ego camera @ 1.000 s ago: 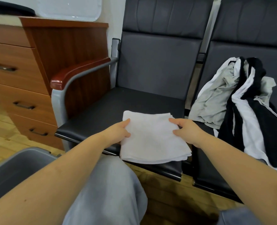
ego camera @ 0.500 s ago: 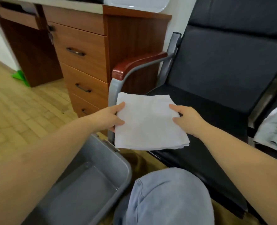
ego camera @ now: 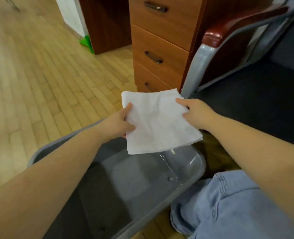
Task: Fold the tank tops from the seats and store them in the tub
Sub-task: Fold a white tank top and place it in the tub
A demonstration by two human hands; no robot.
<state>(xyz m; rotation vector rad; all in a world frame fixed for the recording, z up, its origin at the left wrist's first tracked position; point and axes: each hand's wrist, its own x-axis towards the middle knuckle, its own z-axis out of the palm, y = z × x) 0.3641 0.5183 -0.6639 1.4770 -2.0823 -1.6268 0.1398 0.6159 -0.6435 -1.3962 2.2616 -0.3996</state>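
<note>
Carried off the seat (ego camera: 256, 94) toward 7 o'clock, folded white tank top (ego camera: 158, 121) now held flat above grey tub (ego camera: 197, 167), pinched at both sides by left hand (ego camera: 118, 124) and right hand (ego camera: 197, 113), probably to keep folds together.

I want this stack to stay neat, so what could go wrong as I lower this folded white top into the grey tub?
1. Both hands, the left hand and right hand, hold the folded white tank top only at its side edges; its near edge hangs free and could sag open.
2. The top hangs over the grey tub near its far corner, so it may catch the rim.
</note>
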